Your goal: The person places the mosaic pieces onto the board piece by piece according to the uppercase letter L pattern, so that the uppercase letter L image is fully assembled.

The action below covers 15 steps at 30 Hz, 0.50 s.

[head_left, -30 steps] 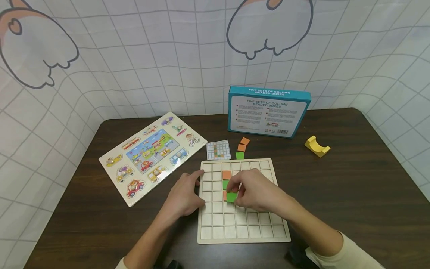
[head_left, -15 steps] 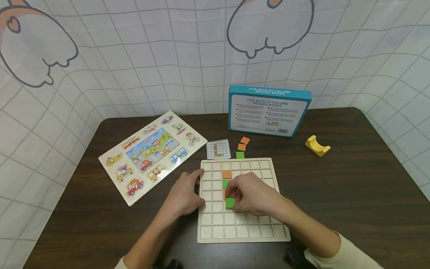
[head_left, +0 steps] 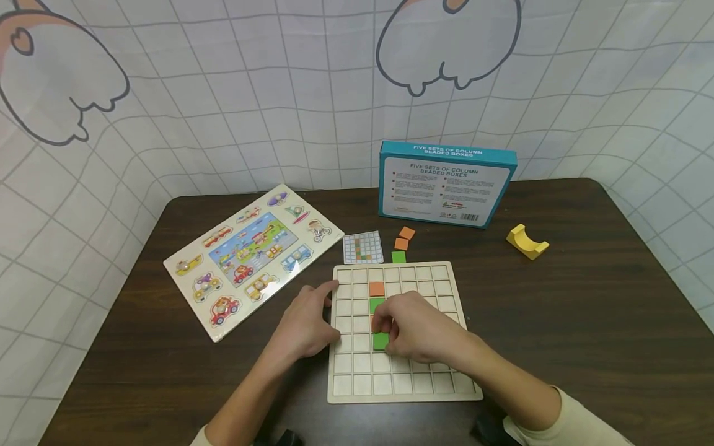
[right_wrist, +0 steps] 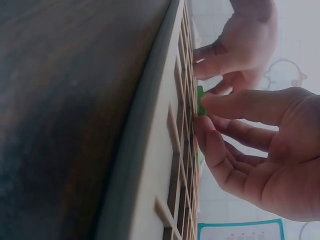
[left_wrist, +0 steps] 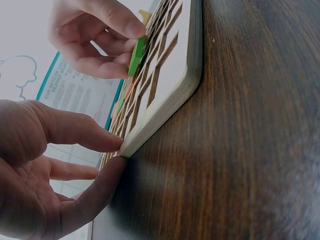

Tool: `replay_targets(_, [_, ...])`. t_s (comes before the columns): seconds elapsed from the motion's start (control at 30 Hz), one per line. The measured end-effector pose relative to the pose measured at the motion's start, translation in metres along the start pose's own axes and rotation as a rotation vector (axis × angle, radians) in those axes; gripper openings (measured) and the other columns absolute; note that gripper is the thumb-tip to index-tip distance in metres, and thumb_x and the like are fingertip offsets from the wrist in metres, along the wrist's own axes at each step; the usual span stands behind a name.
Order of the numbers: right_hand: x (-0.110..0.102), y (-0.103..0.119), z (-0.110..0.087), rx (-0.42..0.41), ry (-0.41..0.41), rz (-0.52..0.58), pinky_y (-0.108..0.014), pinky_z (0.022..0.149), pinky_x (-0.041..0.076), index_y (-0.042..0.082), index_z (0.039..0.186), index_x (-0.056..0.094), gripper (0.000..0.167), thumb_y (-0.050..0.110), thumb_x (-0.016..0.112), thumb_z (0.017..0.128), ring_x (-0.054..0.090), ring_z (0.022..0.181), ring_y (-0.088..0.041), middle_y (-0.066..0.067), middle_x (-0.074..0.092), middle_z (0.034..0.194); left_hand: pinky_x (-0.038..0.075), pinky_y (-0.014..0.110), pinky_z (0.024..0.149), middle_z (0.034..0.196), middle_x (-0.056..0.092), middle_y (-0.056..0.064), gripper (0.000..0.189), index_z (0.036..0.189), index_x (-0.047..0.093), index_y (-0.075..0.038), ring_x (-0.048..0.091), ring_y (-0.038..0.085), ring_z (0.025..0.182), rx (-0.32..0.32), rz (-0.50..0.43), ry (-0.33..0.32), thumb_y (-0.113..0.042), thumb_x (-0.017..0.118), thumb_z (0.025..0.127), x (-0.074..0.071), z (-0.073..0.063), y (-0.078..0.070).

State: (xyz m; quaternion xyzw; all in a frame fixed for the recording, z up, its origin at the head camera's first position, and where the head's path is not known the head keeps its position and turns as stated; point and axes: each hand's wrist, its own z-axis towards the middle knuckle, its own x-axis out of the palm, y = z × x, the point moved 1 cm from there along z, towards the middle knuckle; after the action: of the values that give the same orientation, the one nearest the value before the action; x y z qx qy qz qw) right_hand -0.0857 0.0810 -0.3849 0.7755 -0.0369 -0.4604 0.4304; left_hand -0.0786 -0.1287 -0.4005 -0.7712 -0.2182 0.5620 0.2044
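Green tile (head_left: pixel 380 342) shifts slightly nearward, pinched in right hand (head_left: pixel 424 328) over grid board (head_left: pixel 404 398); left hand (head_left: pixel 307 322), thumb and forefinger spread, touches its left edge. Apparently the seating step, in line with far orange tile (head_left: pixel 376 289); next calls for squaring, release.

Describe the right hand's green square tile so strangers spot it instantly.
On the brown wood-grain table lies a pale wooden grid board. Over its third column from the left is a flat green square tile. Unlike the green tile farther up that column and the one beyond the board, it is pinched by the right hand.
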Motion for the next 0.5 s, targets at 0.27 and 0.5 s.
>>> replay_targets(0.27, [0.0028, -0.0008, 0.0006, -0.028, -0.008, -0.021, -0.026, 0.065, 0.050, 0.009, 0.086, 0.073, 0.026, -0.010, 0.080, 0.071, 0.058, 0.068, -0.010, 0.000, 0.066, 0.076, 0.047, 0.039, 0.079, 0.114, 0.060, 0.012, 0.092, 0.152, 0.053, -0.012, 0.054, 0.027, 0.097, 0.000, 0.002, 0.000, 0.000, 0.082, 0.065, 0.0000, -0.0007, 0.0005])
replay_targets(0.5, [0.0033, -0.0010, 0.0014, -0.030, -0.017, -0.041, -0.026, 0.064, 0.050, 0.009, 0.086, 0.073, 0.025, -0.011, 0.079, 0.071, 0.057, 0.068, -0.010, 0.001, 0.065, 0.075, 0.047, 0.039, 0.080, 0.114, 0.060, 0.012, 0.091, 0.152, 0.053, -0.011, 0.054, 0.027, 0.097, 0.002, 0.005, 0.002, 0.000, 0.082, 0.066, 0.0005, -0.0003, 0.0001])
